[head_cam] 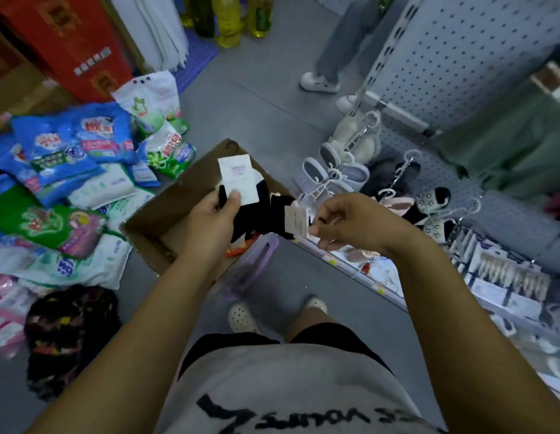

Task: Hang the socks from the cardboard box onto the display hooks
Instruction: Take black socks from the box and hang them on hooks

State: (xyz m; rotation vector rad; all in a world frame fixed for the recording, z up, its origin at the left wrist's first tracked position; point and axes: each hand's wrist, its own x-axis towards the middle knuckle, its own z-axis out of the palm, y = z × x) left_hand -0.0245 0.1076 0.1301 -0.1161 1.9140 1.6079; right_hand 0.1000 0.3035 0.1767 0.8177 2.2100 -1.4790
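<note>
The left hand [209, 214] grips a bundle of black socks [256, 211] by its white card label [239, 177], thumb pressed on the card. The right hand [344, 220] pinches the smaller tag [295, 222] of another black pair just beside it. Both are held above the open cardboard box [178, 195], which stands on the floor [272, 89] between heaped detergent bags [68, 151] and the front edge of the shelf [350, 264]. Display hooks [409, 155] carrying slippers [347, 177] jut from the pegboard [460, 57] above that edge. Bare floor stretches beyond the box's far corner.
</note>
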